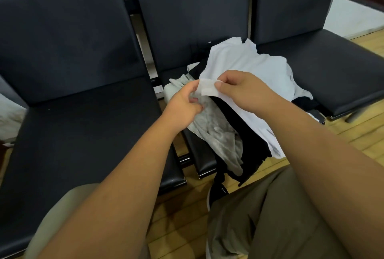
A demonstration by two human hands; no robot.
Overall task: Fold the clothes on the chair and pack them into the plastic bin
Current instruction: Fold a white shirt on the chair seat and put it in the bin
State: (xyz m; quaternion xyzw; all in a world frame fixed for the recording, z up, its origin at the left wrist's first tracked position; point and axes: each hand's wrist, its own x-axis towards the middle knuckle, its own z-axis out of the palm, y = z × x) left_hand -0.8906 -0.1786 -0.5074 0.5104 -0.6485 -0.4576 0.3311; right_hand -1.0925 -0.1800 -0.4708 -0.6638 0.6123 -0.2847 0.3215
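A heap of clothes lies on the middle black chair seat (204,163): a white garment (245,67) on top, a black garment (234,121) under it, and a grey garment (212,125) hanging over the seat's front edge. My right hand (241,88) pinches a folded-over edge of the white garment between thumb and fingers. My left hand (182,107) pinches the other end of that same white edge, its knuckles over the grey garment. No plastic bin shows in the head view.
A row of black padded chairs: a left seat (83,134) and a right seat (336,71) flank the pile. Wooden floor (182,213) lies below. My knees in khaki trousers and a dark shoe (217,194) are in front. A pale object sits at far left (10,113).
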